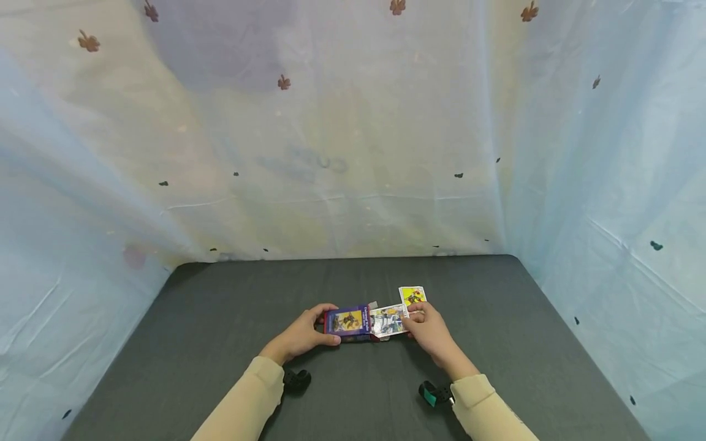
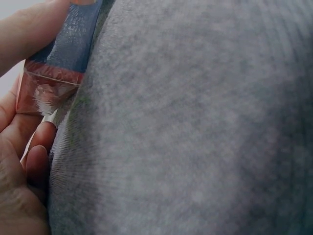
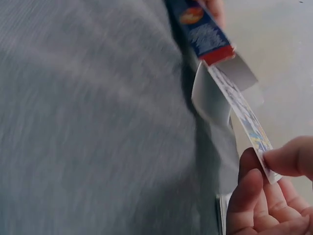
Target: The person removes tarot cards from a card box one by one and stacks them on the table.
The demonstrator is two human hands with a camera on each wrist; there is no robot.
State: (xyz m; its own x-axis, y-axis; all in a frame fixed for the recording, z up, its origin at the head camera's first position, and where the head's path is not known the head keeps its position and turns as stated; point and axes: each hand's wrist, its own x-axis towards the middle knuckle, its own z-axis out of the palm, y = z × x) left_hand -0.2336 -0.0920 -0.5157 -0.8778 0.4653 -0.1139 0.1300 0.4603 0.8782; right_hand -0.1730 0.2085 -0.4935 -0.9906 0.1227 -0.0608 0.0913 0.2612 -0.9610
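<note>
A purple card box point(image 1: 347, 321) with a yellow picture panel lies on its side in my left hand point(image 1: 302, 334), whose thumb and fingers grip its left end. The left wrist view shows the thumb over the box's blue and red end point(image 2: 54, 81). Out of the open right end of the box sticks a printed card point(image 1: 388, 320); whether it is one card or several I cannot tell. My right hand point(image 1: 432, 334) pinches the card's outer end between thumb and fingers. In the right wrist view, white flaps point(image 3: 211, 95) spread from the box's opening.
A small stack of yellow-faced cards point(image 1: 412, 295) lies just beyond my right hand. The dark grey cloth-covered table point(image 1: 353, 392) has a rounded far edge. Pale plastic sheeting point(image 1: 353, 153) hangs behind it and at both sides. Dark straps point(image 1: 296, 381) sit at both wrists.
</note>
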